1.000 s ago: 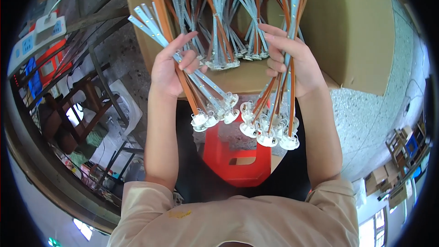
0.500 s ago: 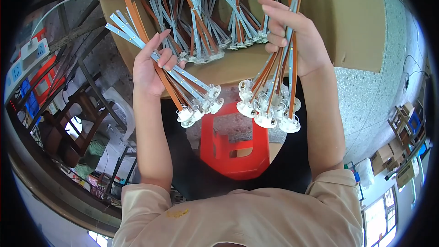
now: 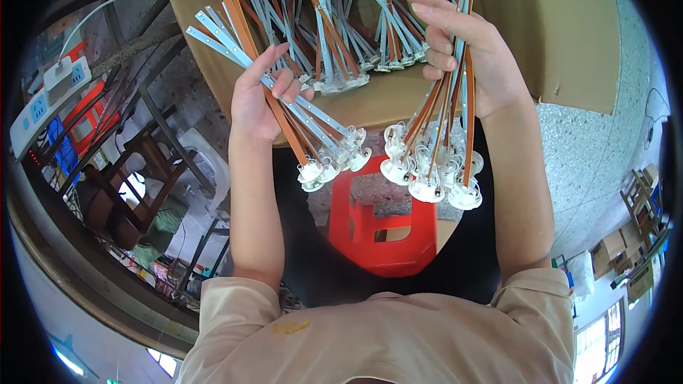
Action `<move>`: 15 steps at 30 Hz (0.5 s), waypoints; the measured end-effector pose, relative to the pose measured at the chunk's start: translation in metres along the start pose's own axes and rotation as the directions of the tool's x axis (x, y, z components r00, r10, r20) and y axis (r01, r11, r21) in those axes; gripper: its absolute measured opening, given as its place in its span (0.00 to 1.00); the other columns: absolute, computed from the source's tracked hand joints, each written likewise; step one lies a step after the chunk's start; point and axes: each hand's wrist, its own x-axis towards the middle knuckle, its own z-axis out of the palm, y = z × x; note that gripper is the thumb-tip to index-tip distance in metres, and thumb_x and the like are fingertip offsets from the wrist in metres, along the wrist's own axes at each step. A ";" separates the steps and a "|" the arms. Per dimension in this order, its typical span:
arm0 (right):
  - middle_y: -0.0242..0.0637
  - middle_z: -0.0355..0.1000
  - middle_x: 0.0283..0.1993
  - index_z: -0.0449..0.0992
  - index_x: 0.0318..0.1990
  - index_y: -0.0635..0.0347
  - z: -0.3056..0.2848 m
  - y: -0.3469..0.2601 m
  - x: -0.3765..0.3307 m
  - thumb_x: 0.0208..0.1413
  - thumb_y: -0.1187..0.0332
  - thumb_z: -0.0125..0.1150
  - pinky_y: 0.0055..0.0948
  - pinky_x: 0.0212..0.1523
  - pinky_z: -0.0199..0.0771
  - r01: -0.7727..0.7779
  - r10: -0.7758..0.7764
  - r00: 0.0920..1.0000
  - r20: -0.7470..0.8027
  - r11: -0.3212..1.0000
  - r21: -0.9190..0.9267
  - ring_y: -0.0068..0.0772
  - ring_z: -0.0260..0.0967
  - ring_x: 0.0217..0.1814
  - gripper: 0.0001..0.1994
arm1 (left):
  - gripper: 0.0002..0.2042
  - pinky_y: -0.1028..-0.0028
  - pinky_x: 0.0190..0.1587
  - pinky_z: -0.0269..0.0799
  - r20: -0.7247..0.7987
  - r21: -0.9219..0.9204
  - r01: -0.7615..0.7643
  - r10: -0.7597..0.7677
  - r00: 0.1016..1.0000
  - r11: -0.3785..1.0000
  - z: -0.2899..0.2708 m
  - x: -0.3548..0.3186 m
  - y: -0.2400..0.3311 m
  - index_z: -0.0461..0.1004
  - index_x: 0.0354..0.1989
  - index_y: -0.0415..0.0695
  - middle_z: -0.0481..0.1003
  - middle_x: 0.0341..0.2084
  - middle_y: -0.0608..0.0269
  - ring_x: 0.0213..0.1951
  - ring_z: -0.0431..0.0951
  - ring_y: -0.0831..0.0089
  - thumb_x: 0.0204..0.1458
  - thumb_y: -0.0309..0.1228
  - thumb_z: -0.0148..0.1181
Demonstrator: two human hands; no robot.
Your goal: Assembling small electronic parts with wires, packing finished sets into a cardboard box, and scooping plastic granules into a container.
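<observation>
My left hand (image 3: 257,99) grips a slanted bundle of thin strips (image 3: 284,108), white-blue and orange, each ending in a small white round cap near the lower right. My right hand (image 3: 475,64) holds a second, nearly upright bundle of the same strips (image 3: 442,144), its white caps hanging in a cluster below the hand. Behind both hands, more strips (image 3: 334,25) lie fanned inside an open cardboard box (image 3: 541,35).
A red plastic stool (image 3: 380,224) stands below the bundles. At the left are a white power strip (image 3: 43,103), red and blue crates (image 3: 75,124) and a dark wooden chair (image 3: 135,178). Speckled floor and small cardboard boxes (image 3: 626,259) lie at the right.
Both hands have moved apart with their bundles; the left bundle has swung left and tilted more. The view has shifted so the box sits higher in the picture.
</observation>
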 end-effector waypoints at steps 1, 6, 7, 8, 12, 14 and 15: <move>0.19 0.55 0.16 0.62 0.60 0.69 0.001 0.000 0.000 0.52 0.64 0.62 0.18 0.23 0.59 -0.005 0.004 1.000 -0.028 1.000 -0.024 0.10 0.53 0.16 0.29 | 0.19 0.60 0.34 0.71 0.000 0.000 0.003 -0.003 1.000 1.000 -0.001 0.000 0.001 0.65 0.54 0.41 0.56 0.10 0.71 0.16 0.62 0.74 0.60 0.40 0.49; 0.20 0.57 0.17 0.63 0.57 0.68 0.002 0.003 0.002 0.50 0.63 0.65 0.18 0.23 0.58 -0.002 0.002 1.000 0.003 1.000 -0.020 0.10 0.54 0.17 0.29 | 0.21 0.60 0.35 0.71 0.027 -0.015 -0.011 0.011 1.000 1.000 -0.008 -0.004 0.008 0.63 0.56 0.40 0.55 0.10 0.72 0.16 0.62 0.74 0.60 0.41 0.50; 0.21 0.58 0.17 0.63 0.54 0.67 0.002 0.004 0.002 0.48 0.63 0.67 0.19 0.24 0.58 -0.013 0.013 0.999 0.031 1.000 -0.009 0.11 0.55 0.18 0.29 | 0.21 0.60 0.35 0.71 0.026 -0.016 -0.012 0.012 1.000 1.000 -0.008 -0.004 0.008 0.63 0.56 0.40 0.55 0.10 0.72 0.16 0.62 0.74 0.60 0.41 0.50; 0.21 0.58 0.17 0.63 0.54 0.67 0.002 0.005 0.002 0.48 0.63 0.67 0.19 0.24 0.58 -0.014 0.014 0.999 0.032 1.000 -0.010 0.11 0.55 0.18 0.29 | 0.20 0.60 0.35 0.71 0.022 -0.021 -0.014 0.014 1.000 1.000 -0.007 -0.005 0.007 0.64 0.56 0.40 0.55 0.10 0.72 0.16 0.62 0.75 0.60 0.40 0.49; 0.21 0.58 0.17 0.64 0.54 0.67 0.003 0.007 0.005 0.47 0.63 0.67 0.19 0.24 0.59 -0.038 0.038 0.998 0.041 0.999 -0.012 0.11 0.55 0.18 0.29 | 0.20 0.60 0.34 0.71 0.043 -0.026 -0.020 0.021 0.999 0.999 -0.005 -0.005 0.005 0.65 0.56 0.41 0.55 0.10 0.72 0.16 0.61 0.75 0.61 0.40 0.48; 0.21 0.58 0.18 0.64 0.54 0.67 0.004 0.008 0.006 0.47 0.63 0.67 0.18 0.24 0.59 -0.048 0.048 0.997 0.061 0.999 -0.016 0.11 0.55 0.18 0.29 | 0.22 0.62 0.34 0.70 0.014 0.002 -0.038 0.038 0.999 0.999 0.001 -0.006 0.005 0.62 0.58 0.37 0.54 0.09 0.73 0.15 0.60 0.76 0.61 0.40 0.48; 0.21 0.58 0.18 0.63 0.54 0.67 0.005 0.010 0.007 0.47 0.63 0.67 0.18 0.24 0.59 -0.062 0.063 0.996 0.071 0.998 -0.009 0.11 0.55 0.18 0.29 | 0.25 0.63 0.34 0.70 -0.014 0.031 -0.055 0.055 0.998 0.998 0.002 -0.007 0.005 0.59 0.60 0.34 0.53 0.08 0.73 0.14 0.59 0.77 0.61 0.40 0.48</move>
